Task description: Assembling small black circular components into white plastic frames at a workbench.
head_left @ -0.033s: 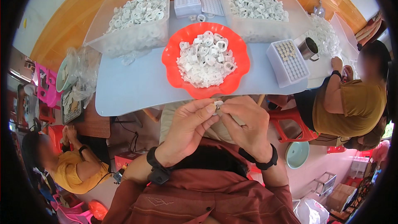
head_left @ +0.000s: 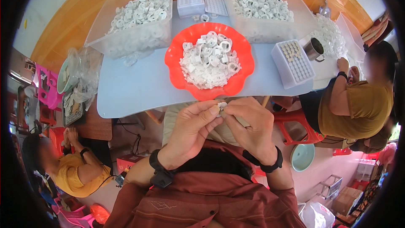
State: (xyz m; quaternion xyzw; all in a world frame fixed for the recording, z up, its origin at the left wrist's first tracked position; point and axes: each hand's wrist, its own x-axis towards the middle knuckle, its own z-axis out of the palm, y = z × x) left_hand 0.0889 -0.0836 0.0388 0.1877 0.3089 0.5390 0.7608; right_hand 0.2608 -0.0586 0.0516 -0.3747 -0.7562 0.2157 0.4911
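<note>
Just below the table's near edge, a small round white plastic part (head_left: 222, 105) is pinched between both my hands. The thumb and fingers of my left hand (head_left: 192, 124) grip it from the left. My right hand (head_left: 253, 122) closes on it from the right, its fingertips meeting the part. Fingers cover much of it, so its detail is hard to make out. Beyond my hands, a red scalloped bowl (head_left: 175, 78) holds a heap of similar white plastic parts (head_left: 211, 59) on the pale blue table (head_left: 135, 88).
Two clear bins (head_left: 126, 44) (head_left: 270, 31) of white parts stand at the back. A white tray block (head_left: 295, 61) with small discs sits right, beside a metal mug (head_left: 313, 50). One co-worker (head_left: 354, 105) sits at right, another (head_left: 76, 169) at left.
</note>
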